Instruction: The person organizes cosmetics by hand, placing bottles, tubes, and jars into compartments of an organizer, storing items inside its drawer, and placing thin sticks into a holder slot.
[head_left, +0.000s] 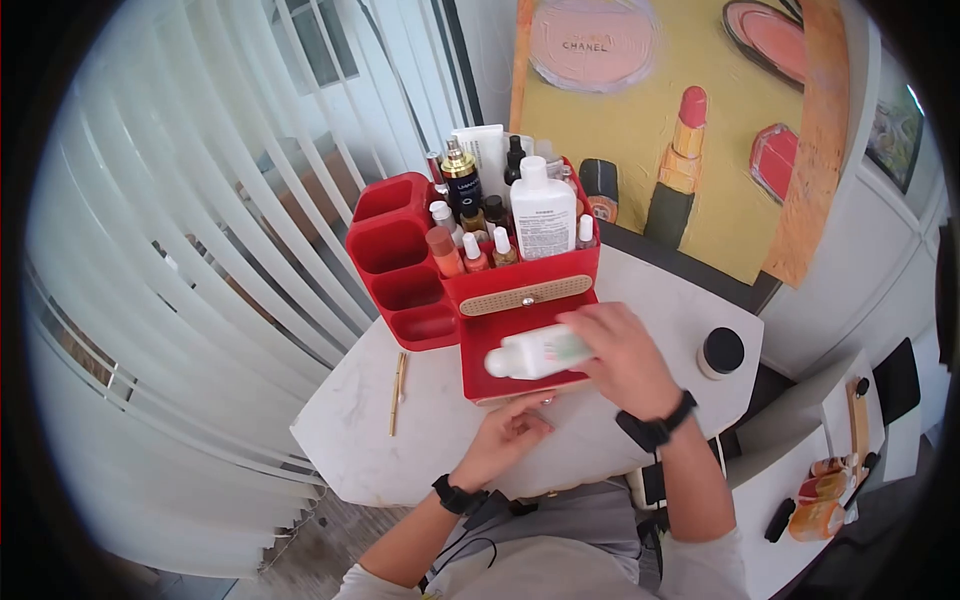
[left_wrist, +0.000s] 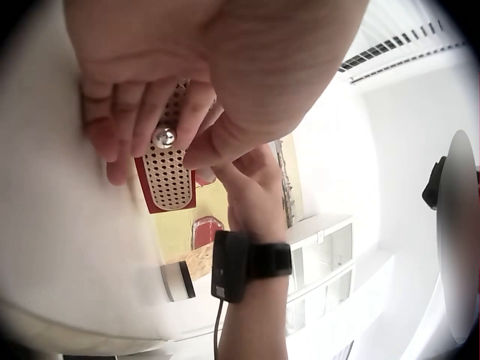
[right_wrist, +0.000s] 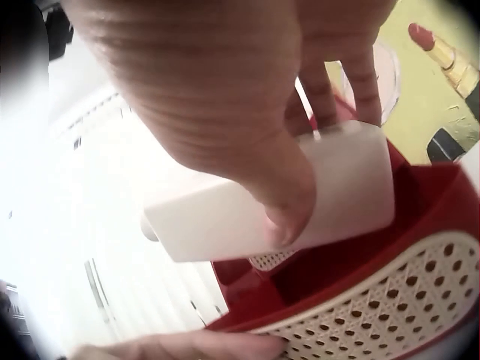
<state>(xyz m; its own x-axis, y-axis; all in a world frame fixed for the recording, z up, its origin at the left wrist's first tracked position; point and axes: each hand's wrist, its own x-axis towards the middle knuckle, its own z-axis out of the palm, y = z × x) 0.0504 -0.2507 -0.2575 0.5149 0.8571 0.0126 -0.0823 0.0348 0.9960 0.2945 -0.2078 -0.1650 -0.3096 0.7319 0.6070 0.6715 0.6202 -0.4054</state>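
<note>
My right hand (head_left: 630, 360) grips a white bottle (head_left: 530, 354) with a green-tinted label, tilted nearly flat over the pulled-out lower drawer (head_left: 474, 362) of a red organizer (head_left: 575, 268). In the right wrist view, the thumb presses one broad side of the bottle and the fingers lie along the other. My left hand (head_left: 500, 438) is at the front of that drawer, its loosely bent fingers beside the round metal knob (left_wrist: 163, 137) on the woven cane panel (left_wrist: 169, 180). One finger (right_wrist: 225, 346) lies along the drawer's front edge in the right wrist view.
Bottles and tubes crowd the organizer's top, including a large white bottle (head_left: 545, 215). Left of it stand hollow red compartments (head_left: 385, 245). A gold pen-like stick (head_left: 397, 395) and a black-lidded jar (head_left: 721, 353) are on the white table (head_left: 345, 440). A makeup painting (head_left: 735, 220) stands behind.
</note>
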